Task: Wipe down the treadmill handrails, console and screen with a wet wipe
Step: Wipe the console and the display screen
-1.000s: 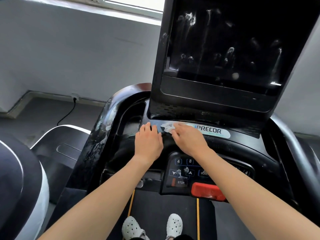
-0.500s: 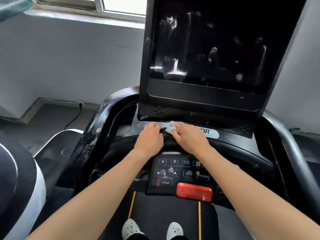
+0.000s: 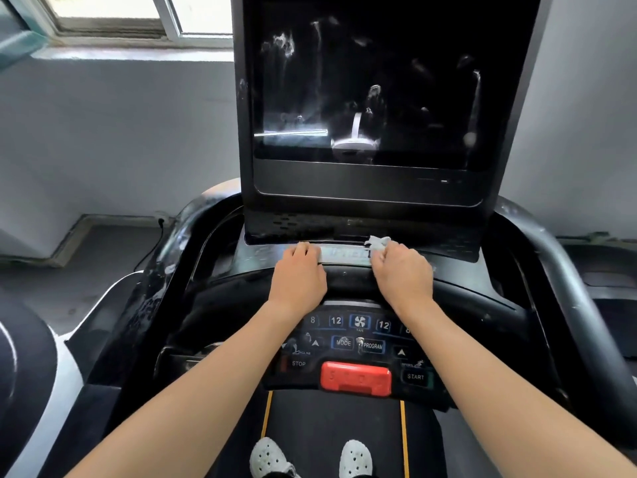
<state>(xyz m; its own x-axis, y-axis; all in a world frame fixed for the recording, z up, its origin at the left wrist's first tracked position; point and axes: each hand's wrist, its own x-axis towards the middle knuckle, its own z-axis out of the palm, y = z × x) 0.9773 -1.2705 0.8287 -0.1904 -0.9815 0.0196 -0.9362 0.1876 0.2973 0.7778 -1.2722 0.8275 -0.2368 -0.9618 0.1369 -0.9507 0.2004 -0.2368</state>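
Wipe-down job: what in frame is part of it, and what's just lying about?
Job:
- wet wipe, held by the right hand
- left hand, resting on the console
- smeared screen
- right handrail

Lying about:
- window
- wall cable
- white shoes
- neighbouring machine, at left

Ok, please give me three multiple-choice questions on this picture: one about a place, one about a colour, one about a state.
1. Where is the wet wipe?
A) on the belt
B) at the right hand's fingertips, just below the screen
C) on the floor

2. What colour is the wide bar at the console's near edge?
A) green
B) blue
C) red

3. How is the screen?
A) dark and streaked
B) showing a programme
C) covered by a cloth

Answers:
1 B, the wipe sticks out past the right fingers.
2 C, the bar is plainly red.
3 A, pale smears cross the black glass.
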